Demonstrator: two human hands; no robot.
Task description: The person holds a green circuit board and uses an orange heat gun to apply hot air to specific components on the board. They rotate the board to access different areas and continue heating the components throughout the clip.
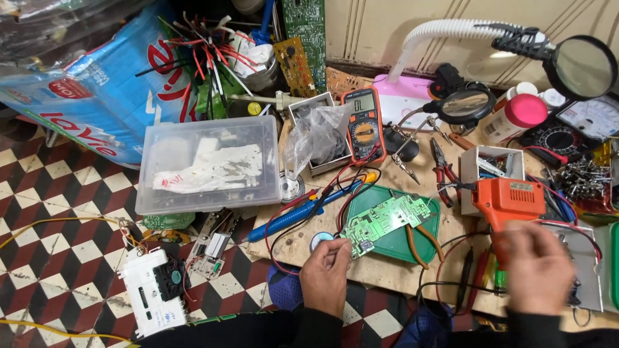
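A green circuit board point(385, 222) lies tilted on a green mat point(422, 248) on the wooden board. My left hand point(325, 276) is at the board's near left corner with its fingers curled together, beside a small round solder spool point(318, 240); I cannot tell whether it pinches anything. My right hand point(538, 269), blurred by motion, is closed around the grip of an orange soldering gun point(509, 200), which stands just right of the mat with its tip pointing left toward the circuit board.
An orange multimeter point(364, 124) with red and black leads stands behind the mat, with a blue soldering iron point(293, 218) to its left. A clear lidded box point(209, 164), red pliers point(442, 171), a magnifier lamp point(583, 64) and a white opened device point(153, 291) on the checkered floor surround the work.
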